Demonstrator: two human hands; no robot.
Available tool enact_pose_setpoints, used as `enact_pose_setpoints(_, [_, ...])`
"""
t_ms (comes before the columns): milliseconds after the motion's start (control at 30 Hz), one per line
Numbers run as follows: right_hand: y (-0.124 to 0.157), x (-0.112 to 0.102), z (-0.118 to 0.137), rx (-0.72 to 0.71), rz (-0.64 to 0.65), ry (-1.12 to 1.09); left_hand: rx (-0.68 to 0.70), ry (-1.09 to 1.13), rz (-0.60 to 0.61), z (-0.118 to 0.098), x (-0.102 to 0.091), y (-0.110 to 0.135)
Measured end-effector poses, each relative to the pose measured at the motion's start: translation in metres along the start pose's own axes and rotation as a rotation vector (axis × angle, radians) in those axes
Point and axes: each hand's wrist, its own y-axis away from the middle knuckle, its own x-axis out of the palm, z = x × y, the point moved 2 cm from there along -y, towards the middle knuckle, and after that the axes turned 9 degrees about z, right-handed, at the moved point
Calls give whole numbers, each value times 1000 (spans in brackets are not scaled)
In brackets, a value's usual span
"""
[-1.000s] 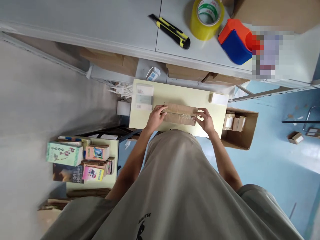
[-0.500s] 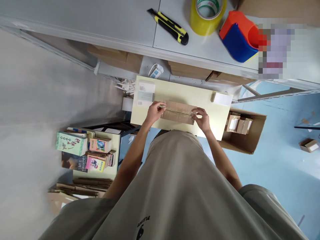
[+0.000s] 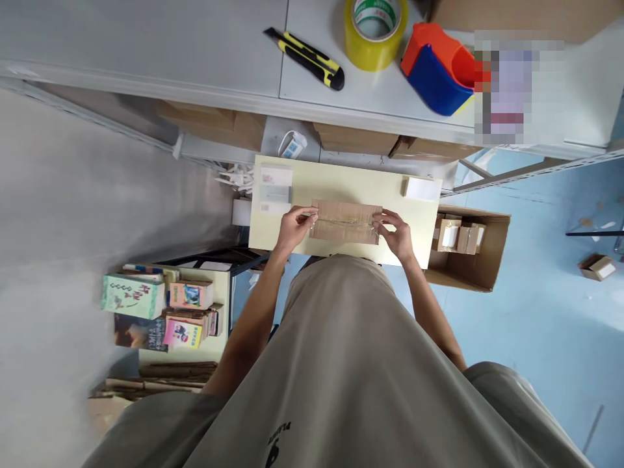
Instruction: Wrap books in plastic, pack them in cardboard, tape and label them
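A flat brown cardboard box [image 3: 346, 235] lies on the pale yellow tabletop in front of me. Along its middle seam runs a shiny strip of clear packing tape [image 3: 345, 222]. At the box's left end, the fingers of my left hand [image 3: 294, 227] are pinched on one end of the strip. My right hand [image 3: 397, 235] pinches the other end at the right edge of the box. Small glossy bits of tape show by the fingertips of both hands.
Beyond the yellow table [image 3: 336, 175], a grey shelf holds a utility knife [image 3: 307, 58], a yellow tape roll [image 3: 364, 55] and a red-blue holder [image 3: 433, 71]. An open carton [image 3: 492, 260] with small boxes stands right. Books [image 3: 134, 296] are stacked left.
The shelf and its items have shifted left in view as the camera moved. My left hand's fingers have moved slightly along the box's left end; both hands still pinch the tape.
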Motion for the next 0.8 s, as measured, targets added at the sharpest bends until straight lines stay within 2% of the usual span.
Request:
enact_pose_setpoints(133, [-3, -10, -7, 0, -9, 10, 13, -13, -12, -3, 13, -5])
enact_pose_setpoints(300, [-8, -8, -22, 20, -9, 44, -5, -32, -6, 8, 25, -7])
enact_pose_setpoints(667, [-7, -6, -24, 22, -4, 15, 5, -29, 3, 13, 24, -3])
enact_pose_setpoints(800, [-3, -4, -26, 12, 6, -36, -5, 16, 60, 16, 18, 0])
